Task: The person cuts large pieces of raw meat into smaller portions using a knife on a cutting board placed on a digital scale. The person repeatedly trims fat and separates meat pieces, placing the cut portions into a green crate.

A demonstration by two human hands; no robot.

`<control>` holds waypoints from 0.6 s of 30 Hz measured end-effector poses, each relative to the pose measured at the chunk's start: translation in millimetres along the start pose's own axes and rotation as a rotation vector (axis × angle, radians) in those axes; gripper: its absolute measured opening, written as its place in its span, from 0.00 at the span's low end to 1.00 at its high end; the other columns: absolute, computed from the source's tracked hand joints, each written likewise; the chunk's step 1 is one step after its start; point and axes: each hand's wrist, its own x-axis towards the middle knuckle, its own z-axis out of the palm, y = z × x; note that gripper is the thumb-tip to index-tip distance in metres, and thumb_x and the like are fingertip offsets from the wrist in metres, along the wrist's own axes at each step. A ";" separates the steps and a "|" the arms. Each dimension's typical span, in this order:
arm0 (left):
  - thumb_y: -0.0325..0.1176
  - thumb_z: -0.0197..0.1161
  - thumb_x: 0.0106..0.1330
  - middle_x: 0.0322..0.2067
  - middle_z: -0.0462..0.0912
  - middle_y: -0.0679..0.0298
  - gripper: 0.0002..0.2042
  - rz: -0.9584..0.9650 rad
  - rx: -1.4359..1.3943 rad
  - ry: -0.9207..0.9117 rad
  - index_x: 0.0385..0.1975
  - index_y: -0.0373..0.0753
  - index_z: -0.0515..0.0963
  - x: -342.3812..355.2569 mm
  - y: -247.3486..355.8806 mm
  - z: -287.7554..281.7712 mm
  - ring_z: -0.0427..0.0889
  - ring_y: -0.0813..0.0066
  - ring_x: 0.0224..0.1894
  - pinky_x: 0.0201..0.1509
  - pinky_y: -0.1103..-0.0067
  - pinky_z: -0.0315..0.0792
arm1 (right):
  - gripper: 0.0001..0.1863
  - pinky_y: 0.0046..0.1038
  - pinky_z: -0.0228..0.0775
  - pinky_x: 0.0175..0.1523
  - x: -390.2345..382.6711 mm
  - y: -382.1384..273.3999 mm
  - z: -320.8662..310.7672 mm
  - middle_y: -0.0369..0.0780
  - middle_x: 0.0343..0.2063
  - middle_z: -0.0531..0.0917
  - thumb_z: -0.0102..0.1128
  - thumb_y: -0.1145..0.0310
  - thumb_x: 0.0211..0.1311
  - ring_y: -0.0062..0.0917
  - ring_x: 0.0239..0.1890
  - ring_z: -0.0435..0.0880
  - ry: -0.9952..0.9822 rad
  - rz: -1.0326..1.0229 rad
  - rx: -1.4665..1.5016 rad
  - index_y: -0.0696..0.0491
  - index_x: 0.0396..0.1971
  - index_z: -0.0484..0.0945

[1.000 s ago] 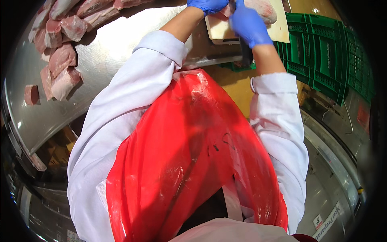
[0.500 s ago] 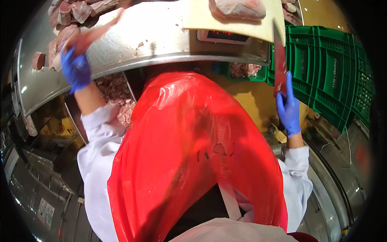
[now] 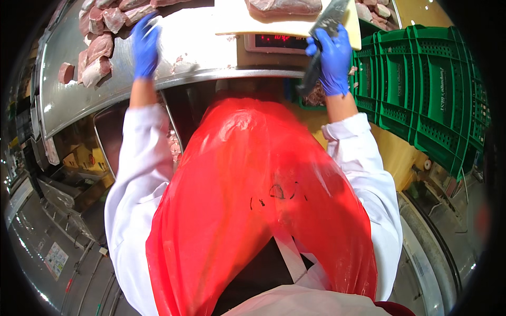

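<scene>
The right hand (image 3: 334, 60) has its fingers wrapped around a knife (image 3: 330, 22) by the dark handle, the blade slanting over the edge of the cutting board (image 3: 232, 22), just beside a slab of meat (image 3: 284, 6). Over the metal desk (image 3: 195, 37), the left hand (image 3: 145, 50) holds its fingers loosely extended, apparently empty, near the piled meat chunks (image 3: 100, 47).

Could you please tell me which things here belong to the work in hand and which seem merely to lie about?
Seemingly part of the work:
knife, held in the right hand
left hand, beside the meat pieces
large piece of meat on the cutting board

Seemingly just around:
green crates
printed sheet, lower left
</scene>
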 end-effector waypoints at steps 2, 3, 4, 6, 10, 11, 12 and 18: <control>0.35 0.60 0.74 0.53 0.81 0.52 0.21 0.645 0.415 -0.243 0.61 0.31 0.72 69.5 -58.5 21.6 0.79 0.59 0.56 0.64 0.70 0.70 | 0.14 0.25 0.77 0.26 24.8 13.4 51.6 0.44 0.27 0.84 0.61 0.76 0.67 0.25 0.19 0.82 -0.005 -0.019 0.074 0.61 0.49 0.71; 0.34 0.56 0.73 0.50 0.82 0.55 0.17 0.329 0.067 -0.184 0.56 0.30 0.76 83.8 25.5 127.3 0.78 0.67 0.54 0.62 0.73 0.72 | 0.12 0.26 0.77 0.26 46.7 30.8 32.6 0.43 0.26 0.83 0.61 0.77 0.66 0.25 0.20 0.82 0.072 -0.056 0.058 0.60 0.46 0.71; 0.38 0.52 0.76 0.56 0.79 0.52 0.21 0.181 0.054 -0.315 0.61 0.30 0.72 95.6 40.1 157.9 0.75 0.61 0.61 0.70 0.71 0.66 | 0.21 0.31 0.79 0.26 66.1 44.3 37.6 0.45 0.26 0.83 0.58 0.76 0.66 0.30 0.20 0.83 0.053 -0.091 0.045 0.59 0.58 0.69; 0.37 0.53 0.75 0.50 0.80 0.49 0.16 0.151 -0.065 -0.401 0.53 0.31 0.75 98.2 26.5 201.0 0.78 0.58 0.52 0.61 0.68 0.71 | 0.12 0.31 0.77 0.25 92.8 45.0 43.4 0.45 0.26 0.82 0.53 0.75 0.65 0.32 0.21 0.83 0.068 -0.102 0.032 0.57 0.48 0.72; 0.45 0.63 0.69 0.49 0.82 0.48 0.21 0.262 -0.010 -0.293 0.53 0.34 0.78 17.4 79.5 216.4 0.80 0.49 0.52 0.60 0.63 0.72 | 0.02 0.22 0.74 0.20 196.7 -9.8 -7.3 0.38 0.22 0.80 0.53 0.77 0.65 0.20 0.18 0.79 -0.348 0.231 0.005 0.55 0.35 0.75; 0.46 0.63 0.67 0.48 0.81 0.46 0.22 0.328 -0.057 -0.340 0.52 0.35 0.78 -5.6 91.3 211.3 0.79 0.44 0.51 0.60 0.60 0.72 | 0.02 0.22 0.74 0.19 206.4 -22.9 -3.8 0.38 0.21 0.80 0.54 0.76 0.65 0.19 0.16 0.78 -0.433 0.221 -0.227 0.56 0.34 0.76; 0.44 0.64 0.65 0.46 0.81 0.49 0.20 0.456 0.059 -0.429 0.50 0.36 0.78 -15.3 109.0 206.1 0.79 0.45 0.49 0.59 0.60 0.72 | 0.02 0.22 0.73 0.18 212.5 -32.3 0.9 0.38 0.20 0.80 0.55 0.75 0.64 0.20 0.14 0.77 -0.451 0.156 -0.382 0.57 0.34 0.75; 0.32 0.71 0.57 0.38 0.84 0.56 0.12 0.296 0.075 -0.066 0.40 0.38 0.82 -9.6 91.0 176.9 0.83 0.55 0.40 0.49 0.64 0.78 | 0.21 0.32 0.79 0.36 125.5 -79.8 40.6 0.47 0.30 0.84 0.55 0.71 0.60 0.32 0.28 0.85 -0.224 -0.273 -0.839 0.60 0.53 0.75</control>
